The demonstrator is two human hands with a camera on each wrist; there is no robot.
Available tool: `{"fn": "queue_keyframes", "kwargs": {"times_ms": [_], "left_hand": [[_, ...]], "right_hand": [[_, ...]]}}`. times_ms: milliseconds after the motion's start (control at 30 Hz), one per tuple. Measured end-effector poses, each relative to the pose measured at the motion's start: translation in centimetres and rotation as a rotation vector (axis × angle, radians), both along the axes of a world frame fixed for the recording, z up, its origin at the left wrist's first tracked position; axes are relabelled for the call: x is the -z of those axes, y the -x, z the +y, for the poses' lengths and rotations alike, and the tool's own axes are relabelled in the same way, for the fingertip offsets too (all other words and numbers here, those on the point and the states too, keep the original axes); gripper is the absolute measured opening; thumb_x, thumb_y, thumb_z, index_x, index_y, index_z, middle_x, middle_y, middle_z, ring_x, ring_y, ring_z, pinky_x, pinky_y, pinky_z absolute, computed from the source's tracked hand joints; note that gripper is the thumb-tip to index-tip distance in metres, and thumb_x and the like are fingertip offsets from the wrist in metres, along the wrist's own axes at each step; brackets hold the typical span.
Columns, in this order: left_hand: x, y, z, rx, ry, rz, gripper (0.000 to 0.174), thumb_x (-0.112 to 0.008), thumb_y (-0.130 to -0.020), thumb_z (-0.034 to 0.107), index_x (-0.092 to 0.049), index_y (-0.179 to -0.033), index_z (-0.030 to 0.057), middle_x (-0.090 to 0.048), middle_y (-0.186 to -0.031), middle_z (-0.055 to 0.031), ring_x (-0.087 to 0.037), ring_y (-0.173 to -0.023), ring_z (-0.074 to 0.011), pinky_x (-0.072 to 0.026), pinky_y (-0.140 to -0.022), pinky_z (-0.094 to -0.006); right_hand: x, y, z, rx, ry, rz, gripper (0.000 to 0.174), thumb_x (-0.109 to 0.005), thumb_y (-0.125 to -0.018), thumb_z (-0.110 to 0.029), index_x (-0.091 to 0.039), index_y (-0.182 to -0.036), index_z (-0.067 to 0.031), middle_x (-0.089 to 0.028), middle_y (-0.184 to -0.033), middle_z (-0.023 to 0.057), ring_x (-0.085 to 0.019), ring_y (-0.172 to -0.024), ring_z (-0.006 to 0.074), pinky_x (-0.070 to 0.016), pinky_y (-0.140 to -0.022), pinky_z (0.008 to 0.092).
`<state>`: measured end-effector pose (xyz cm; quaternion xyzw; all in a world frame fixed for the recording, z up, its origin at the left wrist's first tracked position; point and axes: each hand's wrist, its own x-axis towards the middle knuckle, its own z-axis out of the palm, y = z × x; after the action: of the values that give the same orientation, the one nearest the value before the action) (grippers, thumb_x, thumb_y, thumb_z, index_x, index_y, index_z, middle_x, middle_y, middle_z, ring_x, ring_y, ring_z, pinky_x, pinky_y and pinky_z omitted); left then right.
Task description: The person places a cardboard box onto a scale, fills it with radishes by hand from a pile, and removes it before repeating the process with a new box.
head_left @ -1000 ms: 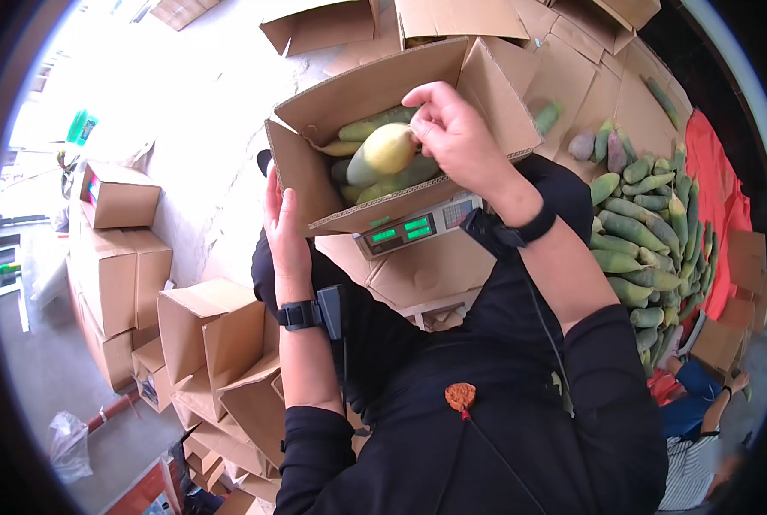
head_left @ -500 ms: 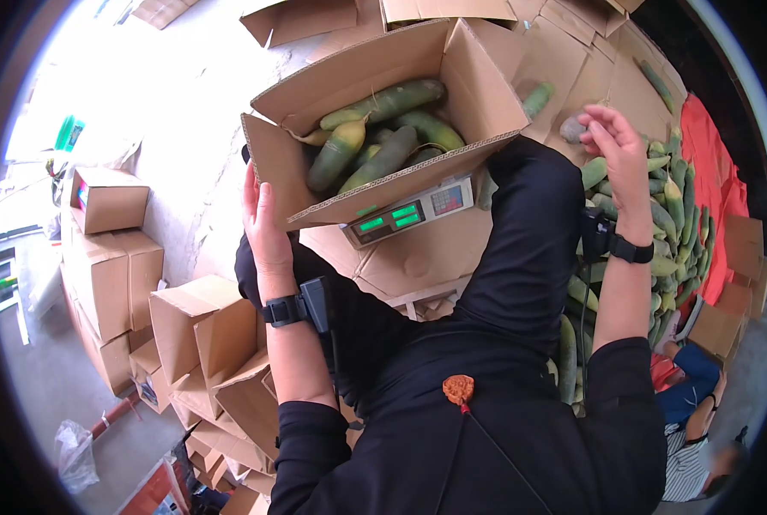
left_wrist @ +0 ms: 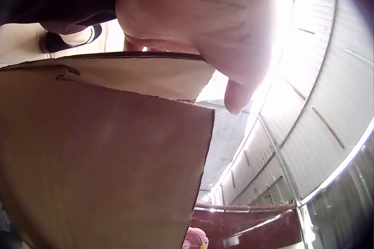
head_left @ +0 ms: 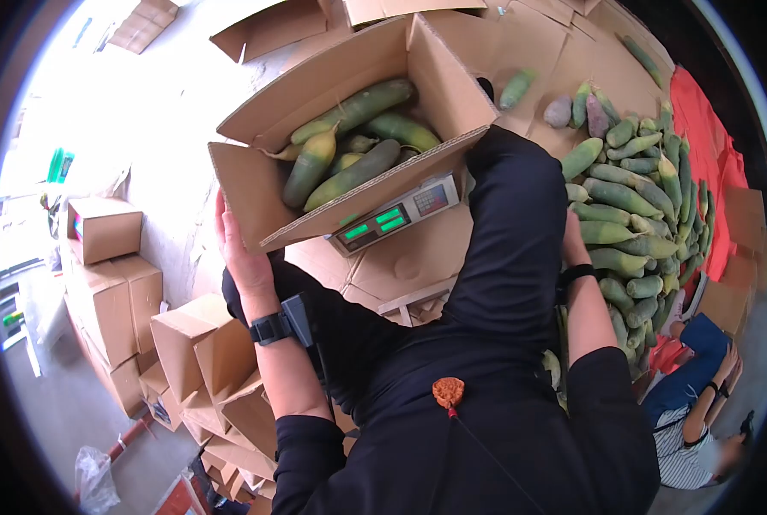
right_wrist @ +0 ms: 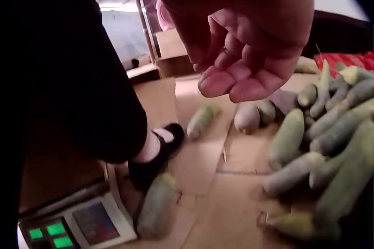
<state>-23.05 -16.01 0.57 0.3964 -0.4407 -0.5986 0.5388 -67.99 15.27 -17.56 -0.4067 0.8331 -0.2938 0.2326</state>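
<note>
A cardboard box point(head_left: 341, 73) holding several green radishes point(head_left: 362, 110) sits on a digital scale point(head_left: 401, 215) with lit green digits. My left hand point(head_left: 244, 264) rests along the outside of the box's left wall. In the left wrist view, that hand point(left_wrist: 198, 15) lies at the box's edge with the thumb sticking out. Beside my right knee, my right hand point(head_left: 574, 242) hangs near the pile of green radishes point(head_left: 619, 199), partly hidden by the leg. The right wrist view shows this hand point(right_wrist: 251, 44) with fingers loosely curled and nothing in them.
A lone radish point(head_left: 518, 87) and a greyish round one point(head_left: 558, 112) lie on flattened cardboard. Red cloth point(head_left: 701, 163) borders the pile. Stacked cartons point(head_left: 113, 296) stand at left. Another person point(head_left: 692, 429) is at lower right.
My right hand has let go of a pale radish, now in the box, and swung right, then down beside the knee. The left hand stays against the box.
</note>
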Motion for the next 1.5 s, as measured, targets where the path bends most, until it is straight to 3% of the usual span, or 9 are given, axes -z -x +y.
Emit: {"fn": "queue_keyframes", "kwargs": {"times_ms": [33, 100, 200, 300, 400, 500, 1000, 1100, 1500], "left_hand": [[0.1, 0.0, 0.1, 0.01, -0.002, 0.003, 0.049, -0.046, -0.096, 0.025, -0.034, -0.136, -0.0005, -0.045, -0.132, -0.0152, -0.046, -0.12, -0.0229, -0.0363, -0.101, -0.036], [0.3, -0.1, 0.1, -0.02, 0.003, -0.084, 0.049, -0.045, -0.096, 0.025, -0.033, -0.137, -0.0003, -0.045, -0.132, -0.015, -0.046, -0.12, -0.0235, -0.0363, -0.101, -0.0371], [0.6, -0.4, 0.3, -0.001, -0.013, -0.11, 0.048, -0.041, -0.098, 0.026, -0.032, -0.138, 0.0019, -0.042, -0.135, -0.0135, -0.043, -0.123, -0.0245, -0.0341, -0.103, -0.0392], [0.7, -0.7, 0.1, 0.034, -0.022, -0.14, 0.05, -0.039, -0.098, 0.03, -0.031, -0.14, 0.0043, -0.038, -0.139, -0.0121, -0.038, -0.127, -0.0252, -0.0308, -0.106, -0.0411], [0.4, -0.5, 0.4, 0.028, -0.02, -0.199, 0.053, -0.039, -0.097, 0.034, -0.029, -0.141, 0.0056, -0.035, -0.142, -0.0113, -0.035, -0.13, -0.0256, -0.0282, -0.107, -0.0424], [0.3, -0.5, 0.5, 0.045, -0.009, -0.262, 0.056, -0.037, -0.097, 0.037, -0.027, -0.142, 0.0063, -0.032, -0.145, -0.0103, -0.031, -0.133, -0.0264, -0.0248, -0.109, -0.0432], [-0.2, 0.4, 0.7, 0.021, -0.091, -0.227, 0.067, -0.043, -0.093, 0.047, -0.024, -0.143, 0.0056, -0.03, -0.145, -0.012, -0.031, -0.133, -0.0281, -0.0249, -0.109, -0.0432], [0.0, -0.2, 0.5, 0.058, -0.043, -0.243, 0.067, -0.042, -0.094, 0.047, -0.024, -0.143, 0.0055, -0.03, -0.145, -0.0123, -0.031, -0.132, -0.0279, -0.0251, -0.109, -0.0431], [0.9, -0.3, 0.1, 0.111, 0.032, -0.222, 0.057, -0.037, -0.097, 0.043, -0.028, -0.141, 0.0065, -0.037, -0.139, -0.0122, -0.037, -0.127, -0.0257, -0.0279, -0.107, -0.0415]], "right_hand": [[-1.0, -1.9, -0.3, 0.01, -0.002, 0.003, 0.018, -0.054, -0.089, -0.014, -0.063, -0.101, -0.0035, -0.064, -0.085, 0.003, -0.059, -0.072, 0.0137, -0.0481, -0.067, 0.0272], [-4.2, -4.9, -1.7, 0.554, 0.304, -1.032, 0.024, -0.045, -0.093, -0.017, -0.064, -0.099, -0.0026, -0.064, -0.083, 0.0052, -0.059, -0.076, 0.0134, -0.0479, -0.072, 0.0285], [-0.2, -5.4, -1.0, 0.526, 0.219, -0.929, 0.03, -0.039, -0.093, -0.019, -0.065, -0.095, -0.0052, -0.064, -0.083, 0.0098, -0.059, -0.078, 0.0166, -0.0473, -0.075, 0.0297], [27.6, -1.6, 6.5, 0.361, 0.067, -0.6, 0.026, -0.043, -0.089, -0.019, -0.065, -0.093, -0.0069, -0.064, -0.089, 0.0156, -0.062, -0.085, 0.0259, -0.0474, -0.079, 0.0343], [14.1, -5.3, 1.8, 0.125, -0.174, -0.072, 0.023, -0.045, -0.087, -0.018, -0.064, -0.09, -0.0071, -0.063, -0.093, 0.0191, -0.06, -0.091, 0.0339, -0.0469, -0.082, 0.0395], [4.8, -7.0, -2.4, 0.291, -0.43, -0.232, 0.021, -0.046, -0.085, -0.016, -0.064, -0.095, -0.0079, -0.064, -0.097, 0.0181, -0.059, -0.098, 0.0345, -0.0465, -0.084, 0.0412], [6.9, -5.0, -12.0, 0.421, -0.358, -0.487, 0.035, -0.064, -0.075, -0.018, -0.057, -0.107, -0.0062, -0.061, -0.107, 0.0202, -0.059, -0.101, 0.0357, -0.0467, -0.085, 0.0422], [19.6, -5.9, -14.7, 0.585, -0.132, -0.83, 0.047, -0.067, -0.074, -0.019, -0.05, -0.115, -0.005, -0.059, -0.11, 0.0232, -0.057, -0.104, 0.0378, -0.0456, -0.087, 0.0446], [20.3, -4.5, -10.5, 0.349, -0.059, -0.755, 0.027, -0.049, -0.087, -0.015, -0.054, -0.106, 0.0022, -0.06, -0.101, 0.0222, -0.06, -0.093, 0.0345, -0.0477, -0.075, 0.0464]]}}
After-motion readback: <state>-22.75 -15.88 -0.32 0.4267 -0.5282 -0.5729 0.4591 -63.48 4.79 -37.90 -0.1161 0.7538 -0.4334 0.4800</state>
